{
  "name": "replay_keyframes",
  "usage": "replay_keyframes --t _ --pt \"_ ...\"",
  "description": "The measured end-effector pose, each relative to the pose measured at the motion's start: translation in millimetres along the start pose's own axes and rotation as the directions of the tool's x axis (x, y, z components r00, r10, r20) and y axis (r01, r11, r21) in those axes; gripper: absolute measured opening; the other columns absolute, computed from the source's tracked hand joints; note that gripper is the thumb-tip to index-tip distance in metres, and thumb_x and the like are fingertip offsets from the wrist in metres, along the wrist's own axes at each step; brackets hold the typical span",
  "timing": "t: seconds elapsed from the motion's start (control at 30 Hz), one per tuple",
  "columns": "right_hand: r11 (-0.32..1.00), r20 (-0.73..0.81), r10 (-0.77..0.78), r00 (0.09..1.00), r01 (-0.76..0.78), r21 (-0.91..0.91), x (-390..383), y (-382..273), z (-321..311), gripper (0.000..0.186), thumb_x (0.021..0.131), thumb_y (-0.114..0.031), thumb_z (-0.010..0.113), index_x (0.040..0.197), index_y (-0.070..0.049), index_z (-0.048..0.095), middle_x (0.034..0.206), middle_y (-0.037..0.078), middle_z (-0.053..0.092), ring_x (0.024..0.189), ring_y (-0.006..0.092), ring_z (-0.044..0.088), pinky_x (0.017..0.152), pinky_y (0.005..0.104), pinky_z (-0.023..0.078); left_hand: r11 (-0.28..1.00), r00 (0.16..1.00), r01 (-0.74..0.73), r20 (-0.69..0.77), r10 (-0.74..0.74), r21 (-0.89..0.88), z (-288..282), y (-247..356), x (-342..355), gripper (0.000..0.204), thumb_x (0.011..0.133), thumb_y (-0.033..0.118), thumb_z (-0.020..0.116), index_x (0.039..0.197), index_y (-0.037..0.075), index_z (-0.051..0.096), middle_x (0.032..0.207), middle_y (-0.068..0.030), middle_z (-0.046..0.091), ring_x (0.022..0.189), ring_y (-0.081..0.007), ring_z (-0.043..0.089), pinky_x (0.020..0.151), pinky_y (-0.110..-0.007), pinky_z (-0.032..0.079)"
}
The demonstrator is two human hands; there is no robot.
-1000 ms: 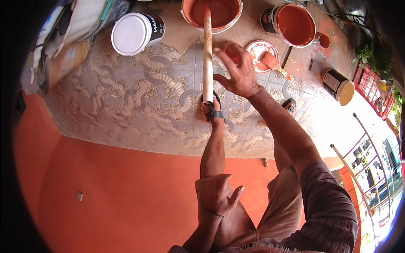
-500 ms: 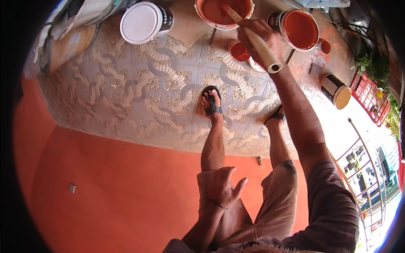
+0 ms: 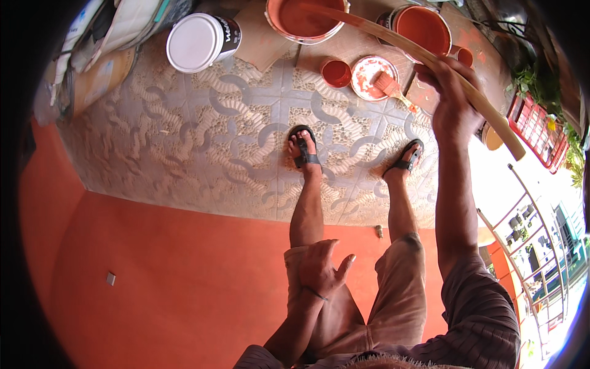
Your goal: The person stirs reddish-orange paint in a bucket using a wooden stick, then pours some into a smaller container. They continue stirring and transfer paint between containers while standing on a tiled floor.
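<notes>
My right hand [image 3: 456, 104] is wrapped round a long, flat wooden stick [image 3: 393, 38]. The stick's far end dips into the reddish-orange paint of a wide bucket [image 3: 307, 41] at the top, while its near end sticks out past my wrist to the right. My left hand [image 3: 318, 269] rests on my left thigh, thumb and fingers apart, holding nothing. Between the bucket and my right hand are a small red paint cup [image 3: 336, 73] and a paint-smeared round lid [image 3: 362, 69]. A paintbrush [image 3: 387, 84] with orange bristles lies across that lid.
Another open bucket [image 3: 385, 21] of orange paint stands behind the stick, with a small cup [image 3: 464, 57] beside it. A white-lidded bucket [image 3: 195, 43] lies farther left. A red crate [image 3: 539, 132] and a metal railing [image 3: 533, 258] are at the right; an orange wall [image 3: 184, 277] lies below.
My right hand has swung right and back from the bucket, tilting the stick lower toward the right. The lid and brush have come into sight. My left hand stays on my thigh.
</notes>
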State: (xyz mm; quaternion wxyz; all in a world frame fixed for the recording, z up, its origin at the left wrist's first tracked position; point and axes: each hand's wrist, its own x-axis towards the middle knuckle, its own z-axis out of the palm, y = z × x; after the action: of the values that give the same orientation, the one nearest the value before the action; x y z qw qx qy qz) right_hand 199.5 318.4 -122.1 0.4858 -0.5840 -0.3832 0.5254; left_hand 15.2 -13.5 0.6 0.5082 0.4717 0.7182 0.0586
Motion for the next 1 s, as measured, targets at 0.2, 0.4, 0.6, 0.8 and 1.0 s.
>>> replay_keyframes --t 0.2,0.4,0.6,0.8,1.0 --pt "0.994 -0.154 -0.078 0.985 0.089 0.062 -30 -44 -119 0.020 0.101 -0.006 0.061 0.113 0.008 0.068 0.105 0.025 0.073 0.090 0.0373 0.078 0.079 0.0441 0.064 0.994 0.999 -0.004 0.033 0.000 0.105 -1 11 4 0.048 0.087 0.044 0.082 0.112 0.006 0.071 0.104 -0.0131 0.074 0.095 -0.0329 0.071 0.085 -0.047 0.054" --pt "0.931 -0.304 -0.158 0.940 0.040 -0.362 -11 -31 -148 0.023 0.100 -0.009 0.065 0.115 0.009 0.069 0.097 0.022 0.077 0.088 0.0279 0.079 0.086 0.0378 0.062 0.976 0.999 -0.036 0.029 0.030 0.214 4 26 10 0.047 0.083 0.044 0.085 0.111 0.008 0.073 0.103 -0.0109 0.075 0.092 -0.0306 0.071 0.084 -0.047 0.051" --pt "0.650 0.235 -0.270 0.934 0.356 -0.671 73 60 -127 0.022 0.098 -0.017 0.077 0.115 -0.002 0.077 0.090 0.008 0.079 0.081 0.0147 0.075 0.073 0.0308 0.059 0.987 0.999 -0.027 -0.020 0.030 0.158 28 21 4 0.047 0.080 0.045 0.087 0.109 0.011 0.074 0.102 -0.0073 0.077 0.088 -0.0295 0.072 0.085 -0.045 0.050" --pt "0.437 0.397 -0.398 0.827 0.551 -0.710 119 77 -135 0.011 0.089 -0.017 0.076 0.087 -0.006 0.075 0.085 0.009 0.073 0.076 0.0257 0.069 0.069 0.0437 0.052 0.972 0.999 -0.044 0.026 0.038 0.231 27 35 9 0.046 0.082 0.046 0.085 0.109 0.011 0.074 0.102 -0.0063 0.077 0.091 -0.0293 0.073 0.085 -0.045 0.051" --pt "0.934 0.149 -0.151 0.977 0.190 -0.302 94 76 -131 0.010 0.090 -0.012 0.074 0.090 -0.002 0.071 0.077 0.010 0.069 0.069 0.0203 0.066 0.066 0.0372 0.053 0.999 0.994 -0.001 0.110 -0.004 0.049 36 25 11 0.049 0.089 0.037 0.082 0.119 0.002 0.067 0.113 -0.0172 0.072 0.105 -0.0367 0.068 0.092 -0.046 0.055"
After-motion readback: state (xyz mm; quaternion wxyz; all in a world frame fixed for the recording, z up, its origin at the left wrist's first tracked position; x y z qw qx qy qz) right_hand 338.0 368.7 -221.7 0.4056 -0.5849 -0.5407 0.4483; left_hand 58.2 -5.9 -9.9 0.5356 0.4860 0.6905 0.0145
